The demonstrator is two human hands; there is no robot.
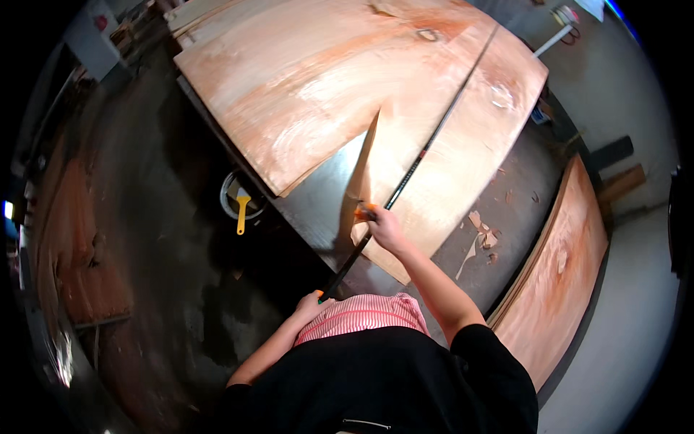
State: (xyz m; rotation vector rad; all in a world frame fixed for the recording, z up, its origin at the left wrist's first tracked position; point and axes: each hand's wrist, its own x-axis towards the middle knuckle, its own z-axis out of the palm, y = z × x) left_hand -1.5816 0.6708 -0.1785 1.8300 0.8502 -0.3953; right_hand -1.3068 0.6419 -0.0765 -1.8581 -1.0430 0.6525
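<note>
A long, thin dark pole (407,178) runs from my waist up across the wood veneer sheets (289,94) toward the far right. My left hand (311,307) is closed round its near end, beside the red-and-white striped cloth at my waist. Farther up the pole, my right hand (381,226) is closed on it, with orange coverings on the fingertips. Just beside those fingers, a narrow pointed flap of veneer (367,163) stands raised. Whether the fingers also touch it, I cannot tell. A smooth grey surface (318,202) shows left of the flap.
Left of the stack, a yellow-handled scraper or brush (242,213) rests on a round container (228,194). More wood sheets (557,267) lean at the right by a pale wall. Veneer scraps (486,235) litter the floor. Reddish-brown boards (90,289) are at far left.
</note>
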